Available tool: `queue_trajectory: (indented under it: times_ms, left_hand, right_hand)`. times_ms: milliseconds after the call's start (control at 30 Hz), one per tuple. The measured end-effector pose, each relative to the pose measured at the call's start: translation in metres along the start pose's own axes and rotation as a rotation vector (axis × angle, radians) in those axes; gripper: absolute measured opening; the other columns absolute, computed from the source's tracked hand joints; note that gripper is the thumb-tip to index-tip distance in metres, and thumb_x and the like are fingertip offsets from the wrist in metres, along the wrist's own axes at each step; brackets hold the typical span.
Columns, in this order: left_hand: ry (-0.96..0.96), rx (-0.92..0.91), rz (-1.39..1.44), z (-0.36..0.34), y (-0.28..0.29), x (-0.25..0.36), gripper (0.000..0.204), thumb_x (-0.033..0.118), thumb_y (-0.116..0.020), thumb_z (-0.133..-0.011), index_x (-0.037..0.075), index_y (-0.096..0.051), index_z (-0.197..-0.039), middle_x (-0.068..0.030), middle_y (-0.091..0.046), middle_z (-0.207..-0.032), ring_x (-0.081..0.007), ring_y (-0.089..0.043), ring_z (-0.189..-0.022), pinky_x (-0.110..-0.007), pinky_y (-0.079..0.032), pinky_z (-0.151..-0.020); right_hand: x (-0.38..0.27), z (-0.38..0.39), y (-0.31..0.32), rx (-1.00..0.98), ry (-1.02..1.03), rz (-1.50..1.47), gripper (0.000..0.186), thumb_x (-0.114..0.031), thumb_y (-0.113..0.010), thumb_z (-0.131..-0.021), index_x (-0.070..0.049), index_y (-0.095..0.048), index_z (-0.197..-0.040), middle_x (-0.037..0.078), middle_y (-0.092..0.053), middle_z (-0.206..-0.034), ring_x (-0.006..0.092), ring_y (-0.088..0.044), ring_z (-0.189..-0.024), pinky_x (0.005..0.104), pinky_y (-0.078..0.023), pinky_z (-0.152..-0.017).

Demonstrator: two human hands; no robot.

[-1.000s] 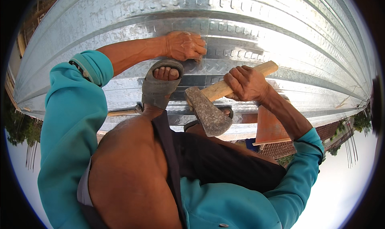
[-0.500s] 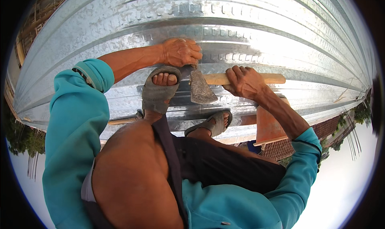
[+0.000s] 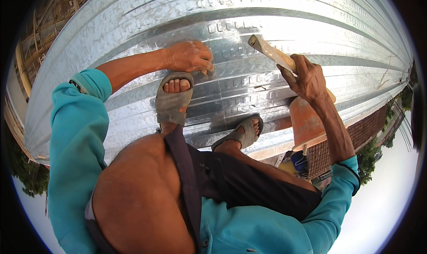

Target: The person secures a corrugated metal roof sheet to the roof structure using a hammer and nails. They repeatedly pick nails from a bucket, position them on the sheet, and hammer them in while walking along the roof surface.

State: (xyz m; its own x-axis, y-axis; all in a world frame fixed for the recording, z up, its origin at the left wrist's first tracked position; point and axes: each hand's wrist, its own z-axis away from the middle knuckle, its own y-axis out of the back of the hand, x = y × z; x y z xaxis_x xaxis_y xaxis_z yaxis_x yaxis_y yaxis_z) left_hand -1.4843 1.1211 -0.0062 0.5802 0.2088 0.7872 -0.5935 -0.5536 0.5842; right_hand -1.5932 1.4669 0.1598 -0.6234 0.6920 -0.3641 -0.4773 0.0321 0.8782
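While right hand [image 3: 307,79] holds hatchet [image 3: 272,54] | left hand [image 3: 190,57] grip unclear | open sheeting [image 3: 242,54] between, its edge near sandal [image 3: 245,139]

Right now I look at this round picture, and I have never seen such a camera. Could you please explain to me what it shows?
There is no machine here: these are a person's own two bare hands. A wide camera on the head looks down, so straight lines bend near the rim. The right hand has its fingers wrapped around an axe. The left hand is low over ribbed metal sheets, beside a sandal; whether it holds something small, I cannot tell. A few thin dark bits lie on the metal, too small to name.
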Motion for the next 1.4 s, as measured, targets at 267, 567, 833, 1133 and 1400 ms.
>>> queue_trajectory:
  times_ms: [267,567,833,1133,1400]
  left_hand:
    - [0.188,0.01,0.066,0.003,-0.009,0.006,0.009,0.014,-0.071,-0.084,0.01,-0.072,-0.092,-0.0037,-0.069,-0.087,-0.0252,-0.066,-0.091,-0.039,-0.054,-0.084]
    - [0.758,0.361,0.47,-0.018,0.015,0.024,0.018,0.022,-0.071,-0.095,0.004,-0.072,-0.096,-0.006,-0.071,-0.087,-0.0173,-0.067,-0.079,-0.032,-0.052,-0.071]
    - [1.008,0.509,1.118,-0.019,0.012,0.044,0.032,0.025,-0.074,-0.095,-0.004,-0.069,-0.107,-0.0106,-0.071,-0.092,-0.0176,-0.069,-0.08,-0.031,-0.056,-0.07]
    - [1.0,0.507,1.35,-0.116,-0.01,0.121,0.036,0.028,-0.076,-0.093,-0.001,-0.066,-0.112,-0.0127,-0.072,-0.095,-0.0195,-0.071,-0.082,-0.032,-0.055,-0.072]
    - [0.95,0.469,1.424,-0.122,-0.02,0.133,0.034,0.028,-0.074,-0.095,-0.001,-0.067,-0.111,-0.0129,-0.073,-0.098,-0.0196,-0.071,-0.081,-0.032,-0.056,-0.074]
  right_hand:
    - [-0.019,0.015,0.019,-0.017,-0.11,-0.023,0.035,-0.033,-0.074,-0.092,-0.003,-0.057,-0.096,0.021,-0.067,-0.073,0.0401,-0.068,-0.06,0.0472,-0.053,-0.053]
    - [-0.048,0.028,0.047,-0.072,-0.49,-0.26,0.047,-0.043,-0.068,-0.096,0.004,-0.062,-0.097,0.022,-0.066,-0.067,0.0347,-0.067,-0.058,0.0446,-0.052,-0.056]
    - [-0.069,0.064,0.053,-0.154,-0.656,-0.444,0.049,-0.04,-0.072,-0.093,0.008,-0.064,-0.096,0.022,-0.065,-0.069,0.0282,-0.064,-0.062,0.0434,-0.05,-0.059]
    - [-0.085,0.113,-0.007,0.235,-0.641,-0.727,0.04,-0.018,-0.077,-0.081,0.009,-0.059,-0.105,0.028,-0.069,-0.085,0.0408,-0.071,-0.079,0.0449,-0.055,-0.071]
    - [-0.092,0.086,-0.04,0.398,-0.795,-1.217,0.032,-0.013,-0.074,-0.082,0.006,-0.059,-0.101,0.017,-0.067,-0.079,0.0206,-0.068,-0.067,0.0353,-0.054,-0.06]
